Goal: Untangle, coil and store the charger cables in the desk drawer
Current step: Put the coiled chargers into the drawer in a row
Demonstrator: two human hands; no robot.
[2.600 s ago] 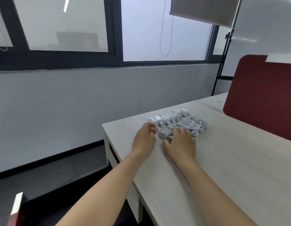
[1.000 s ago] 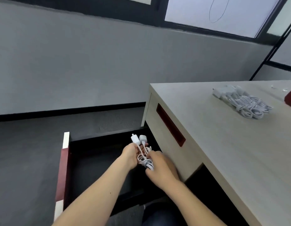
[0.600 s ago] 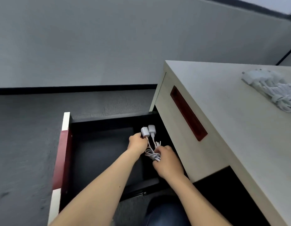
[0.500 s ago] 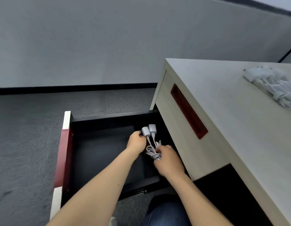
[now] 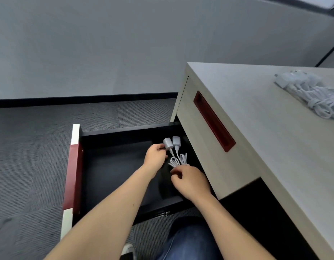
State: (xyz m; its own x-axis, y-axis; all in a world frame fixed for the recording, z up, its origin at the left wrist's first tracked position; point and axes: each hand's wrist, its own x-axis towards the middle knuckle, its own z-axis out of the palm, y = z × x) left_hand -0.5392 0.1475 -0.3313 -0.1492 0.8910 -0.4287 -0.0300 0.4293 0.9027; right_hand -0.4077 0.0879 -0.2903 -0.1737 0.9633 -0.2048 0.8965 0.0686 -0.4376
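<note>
Below the desk [image 5: 256,132] top, the open black drawer [image 5: 125,131] takes both hands, while a pile of coiled chargers [image 5: 312,94] waits above. The left hand [image 5: 155,156] pinches one of two plugs [image 5: 171,142]. The right hand [image 5: 190,181] curls around their looped cords [image 5: 178,160], near the drawer's right side. It seems best to lay them flat before letting go, so the loops stay wound. Moments ago both hands were up at the pile.

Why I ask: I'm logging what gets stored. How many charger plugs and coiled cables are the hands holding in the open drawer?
Charger plugs: 2
Coiled cables: 2
Total: 4
The pile on the desk is too blurred to count.
</note>
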